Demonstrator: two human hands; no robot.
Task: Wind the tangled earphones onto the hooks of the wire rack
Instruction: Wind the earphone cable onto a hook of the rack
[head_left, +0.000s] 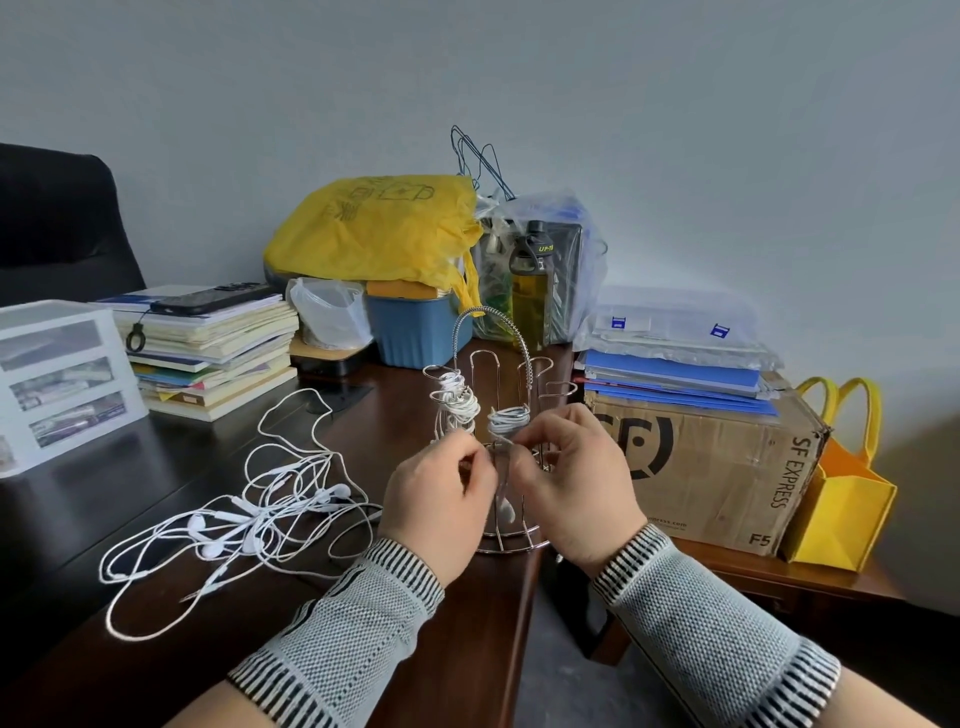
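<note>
A white earphone cord (503, 470) was pinched between the fingertips of both hands at the centre of the frame, just below a small coil (509, 418) already wound on one hook of the wire rack (511, 540). The left hand (439, 499) was seen closed on the cord from the left, the right hand (574, 483) closed on it from the right; an earbud (506, 512) hung beneath them. A second, looser bundle (457, 402) sat on a hook toward the upper left of the rack. The remaining tangled earphones (244, 519) lay spread on the dark bench (156, 649) at lower left, well apart from the rack.

The rack was judged light and set close to the bench edge, so a hard pull on the cord could tip or drag it off. Slack released too early could let the finished coil unwind. The loose bundle could slip from its hook if the rack were jolted.
</note>
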